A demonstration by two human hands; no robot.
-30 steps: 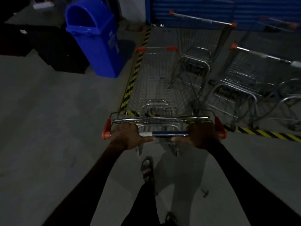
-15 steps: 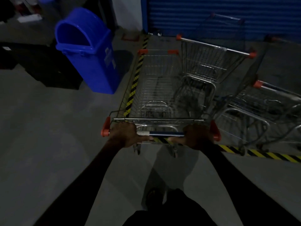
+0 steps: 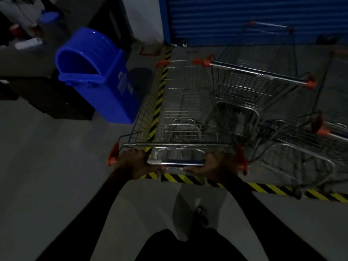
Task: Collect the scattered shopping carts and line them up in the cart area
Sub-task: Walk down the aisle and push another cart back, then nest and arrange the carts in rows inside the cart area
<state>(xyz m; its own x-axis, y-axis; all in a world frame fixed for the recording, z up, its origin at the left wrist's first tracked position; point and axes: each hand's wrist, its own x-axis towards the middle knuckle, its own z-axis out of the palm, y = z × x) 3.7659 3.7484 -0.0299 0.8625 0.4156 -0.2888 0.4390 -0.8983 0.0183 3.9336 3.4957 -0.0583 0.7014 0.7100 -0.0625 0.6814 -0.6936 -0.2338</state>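
Note:
A wire shopping cart (image 3: 180,102) with orange corner caps stands straight ahead of me, its basket over the yellow-black floor stripe. My left hand (image 3: 134,162) grips the left end of its handle bar (image 3: 175,162). My right hand (image 3: 216,163) grips the right end. Close on its right stands a second cart (image 3: 259,87), angled, with its handle toward me. A third cart (image 3: 308,147) sits further right, and a fourth (image 3: 269,29) is dim near the shutter.
A blue swing-lid bin (image 3: 98,76) stands left of the cart, beside dark boxes (image 3: 49,97). A blue roller shutter (image 3: 254,17) closes the back. Yellow-black tape (image 3: 273,189) marks the area's front and left edges. My sandalled foot (image 3: 201,213) is on the grey floor.
The cart has rolled forward into the taped area, alongside the second cart. The bin and shutter appear nearer. Both hands keep their grip on the handle.

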